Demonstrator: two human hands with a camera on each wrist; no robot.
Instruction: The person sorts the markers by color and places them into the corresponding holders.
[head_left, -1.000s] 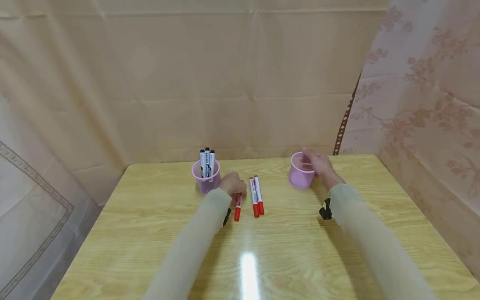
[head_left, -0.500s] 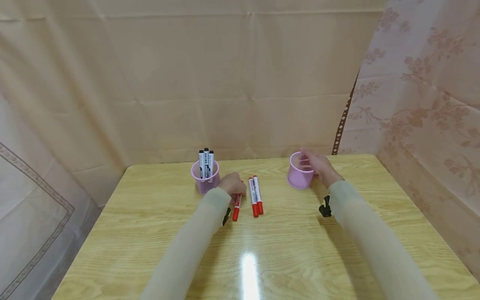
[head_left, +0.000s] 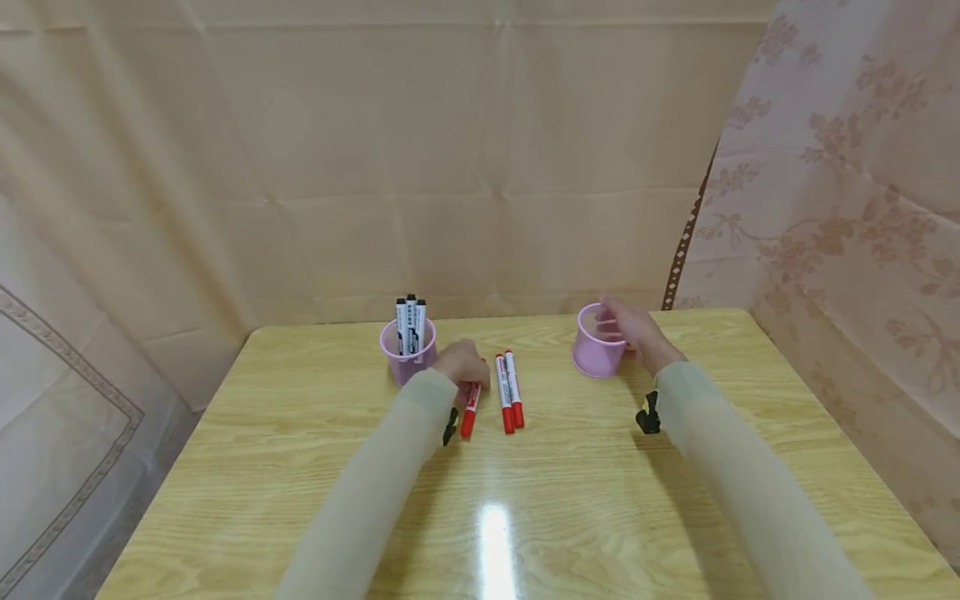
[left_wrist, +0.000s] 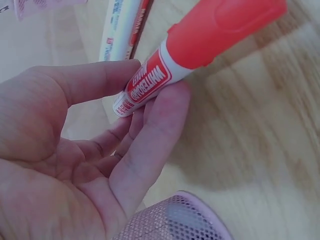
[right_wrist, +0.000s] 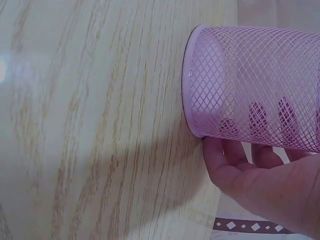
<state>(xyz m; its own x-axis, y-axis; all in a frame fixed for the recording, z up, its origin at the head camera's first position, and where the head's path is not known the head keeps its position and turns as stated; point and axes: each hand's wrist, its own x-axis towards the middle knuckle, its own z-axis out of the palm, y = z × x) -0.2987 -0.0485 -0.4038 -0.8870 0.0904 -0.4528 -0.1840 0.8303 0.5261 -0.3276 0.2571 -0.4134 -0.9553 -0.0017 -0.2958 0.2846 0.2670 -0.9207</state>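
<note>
In the head view my left hand [head_left: 461, 364] pinches a red-capped whiteboard marker [head_left: 470, 412] between thumb and fingers. The left wrist view shows the held marker [left_wrist: 155, 75] close up, cap pointing away from the palm. Just right of it, two more red-capped markers [head_left: 504, 396] lie side by side on the table. Left of that hand stands a pink mesh pen holder [head_left: 408, 367] with several black-capped markers [head_left: 411, 325] upright in it. My right hand [head_left: 637, 333] holds a second pink mesh pen holder [head_left: 597, 358] by its right side; fingers [right_wrist: 257, 120] show through its mesh.
The wood-grain table [head_left: 570, 500] has its back edge just behind both pen holders. A beige curtain [head_left: 480, 167] hangs behind, and a flowered one [head_left: 862, 208] hangs at the right. Light glares off the tabletop near the front.
The held marker's cap end has swung slightly left, so the marker lies more aslant. The right hand stays on its pen holder. The view has shifted a little.
</note>
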